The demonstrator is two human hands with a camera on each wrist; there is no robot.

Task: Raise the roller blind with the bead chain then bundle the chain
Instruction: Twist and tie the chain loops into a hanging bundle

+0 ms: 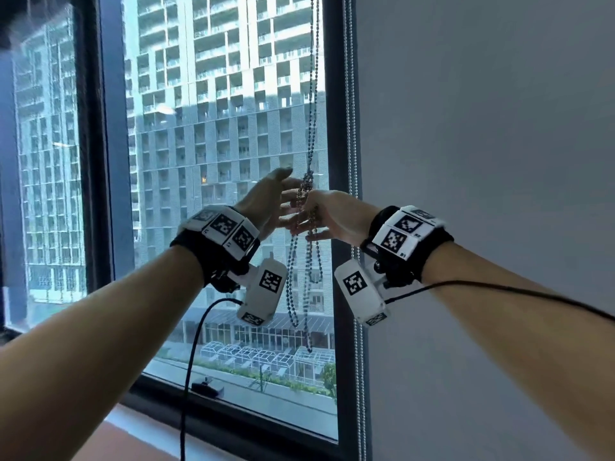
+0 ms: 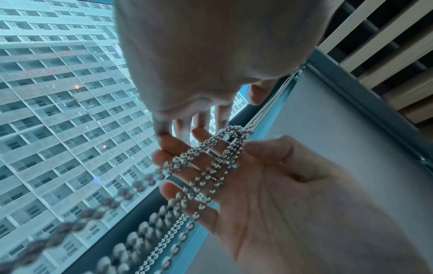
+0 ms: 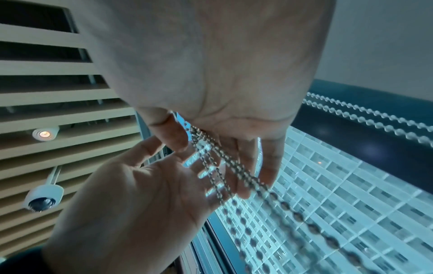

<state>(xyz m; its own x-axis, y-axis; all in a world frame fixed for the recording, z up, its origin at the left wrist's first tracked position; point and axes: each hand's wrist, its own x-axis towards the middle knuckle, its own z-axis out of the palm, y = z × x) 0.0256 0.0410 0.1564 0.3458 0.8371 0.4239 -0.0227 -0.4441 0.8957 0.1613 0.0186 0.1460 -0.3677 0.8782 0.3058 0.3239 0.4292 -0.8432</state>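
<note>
The metal bead chain (image 1: pixel 312 111) hangs in front of the bare window glass, with no blind fabric over the pane. It is tied in a knot (image 1: pixel 307 179) at hand height, and several loops (image 1: pixel 293 287) dangle below. My right hand (image 1: pixel 312 214) holds the gathered strands (image 2: pixel 211 166) across its nearly straight fingers, the thumb (image 2: pixel 264 148) pinching them just under the knot. My left hand (image 1: pixel 283 194) is on the other side of the bundle, palm open. Its straight fingers (image 3: pixel 199 166) lie behind the strands (image 3: pixel 225 159) and touch them.
A second, whiter bead chain (image 1: pixel 357 344) runs down the dark window frame (image 1: pixel 336 128) right of my hands, beside a grey flat surface (image 1: pixel 482 161). A small black object (image 1: pixel 208 389) sits on the lower frame. Overhead are ceiling slats, a spotlight (image 3: pixel 45 133) and a dome camera (image 3: pixel 43 198).
</note>
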